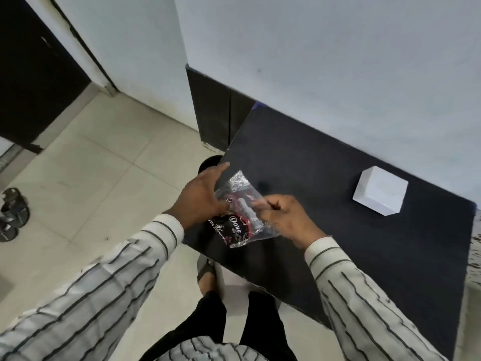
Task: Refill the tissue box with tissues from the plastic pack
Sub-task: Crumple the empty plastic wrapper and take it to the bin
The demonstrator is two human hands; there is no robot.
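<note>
A black table (364,256) stands against a pale wall (312,61), its left corner reaching out over a tiled floor (91,165). The person stands at the table's near-left edge, both arms in striped sleeves (104,295) stretched over it.

The white tissue box (380,194) sits on the table near the far edge by the wall, well apart from the hands. It is a plain cube-like block with 1 corner turned toward the camera; no writing can be read on it, and no opening shows from this angle.

The plastic pack (240,212) is held just above the table's near-left edge, between the 2 hands. It is a clear, crinkled bag with a black printed panel at its lower end, where the word "Dove" reads in white script amid red and white ornament; the rest of the print is too blurred to read. Its long axis runs from the near end by the wrists up toward the far-left corner, the clear end pointing away from the person.

The left hand (200,199) grips the pack's left side, fingers curled round the plastic. The right hand (283,217) pinches the clear plastic on the right side between thumb and fingertips.

2 dark sandals (13,212) lie on the floor at far left.
</note>
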